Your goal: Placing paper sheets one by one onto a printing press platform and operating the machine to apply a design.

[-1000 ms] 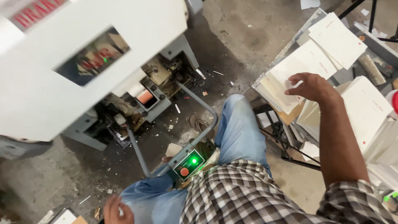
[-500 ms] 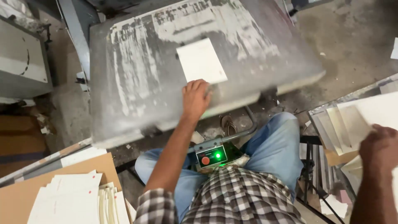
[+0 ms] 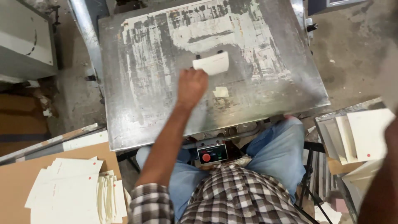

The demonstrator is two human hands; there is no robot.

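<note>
The left hand (image 3: pixel 191 86) is curled shut, and its fingertips pinch the near left corner of a small white card (image 3: pixel 212 63). The card lies on the metal plate (image 3: pixel 137 103), near the middle of it and a bit toward the far edge. Its long side runs left to right, with the right end tipped a little toward the far edge. The card bends up slightly where the fingers grip it. Two small dark pegs sit at its far edge, one at each end.

Just beside the hand, toward the near right, a small pale scrap (image 3: pixel 221 91) is stuck flat on the plate. It does not touch the card. The plate is grey, scratched and streaked with white. Nothing lies between the hand and the card.

Below the near edge of the plate is a little control box (image 3: pixel 212 153) with a round red button. It sits between the person's knees in blue jeans.

The right hand is out of view. Only a dark, blurry bit of the right arm (image 3: pixel 383 182) shows at the right edge, so I cannot tell what that hand is doing. Near that arm, more white cards stand in a rack (image 3: pixel 360 137).

At the near left, a pile of white cards (image 3: pixel 70 186) lies on brown cardboard (image 3: pixel 16 182), well apart from the plate.
</note>
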